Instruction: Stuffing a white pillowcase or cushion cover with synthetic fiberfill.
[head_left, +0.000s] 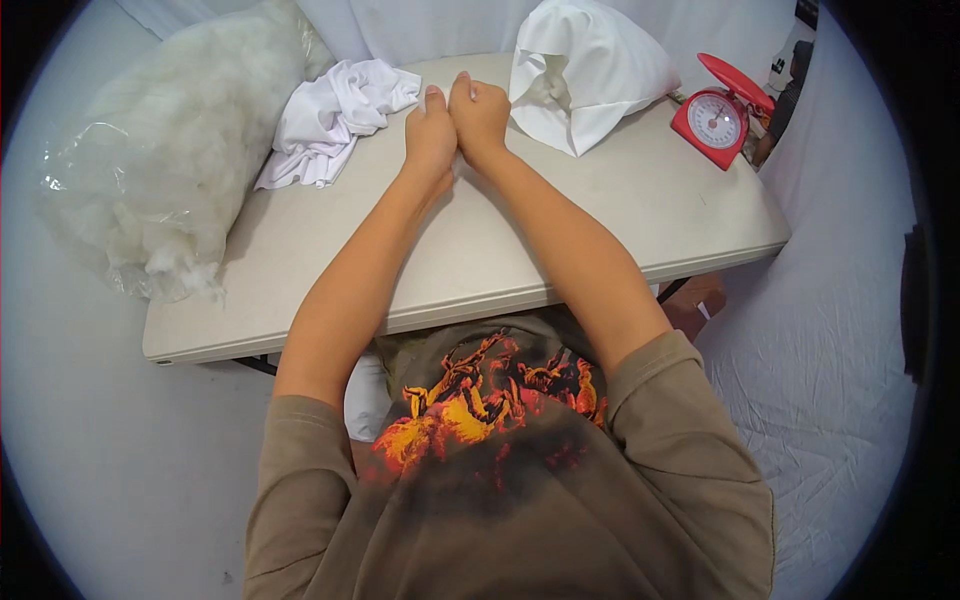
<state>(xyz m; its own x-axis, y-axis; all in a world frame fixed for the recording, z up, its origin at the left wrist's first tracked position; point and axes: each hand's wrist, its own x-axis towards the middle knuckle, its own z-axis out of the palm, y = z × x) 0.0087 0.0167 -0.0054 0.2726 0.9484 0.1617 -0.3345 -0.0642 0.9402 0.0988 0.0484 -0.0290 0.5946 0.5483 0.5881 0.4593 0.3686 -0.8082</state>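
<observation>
My left hand (430, 139) and my right hand (480, 116) rest side by side at the far middle of the table, touching each other. Both have curled fingers with the thumbs on top, and no held object can be made out; the palms are hidden. Just left of my left hand lies a crumpled white cloth (330, 124). Close to the right of my right hand is a white fabric cover (600, 75), its mouth gaping towards me with white fibre stuffing (553, 88) showing inside.
A large clear plastic bag of fibre filling (172, 150) leans over the table's left end, tufts spilling from its near end. A red dial scale (712, 124) stands near the right edge of the pale table (600, 217). White curtains (810, 390) hang around; part of another person (787, 97) shows beyond the scale.
</observation>
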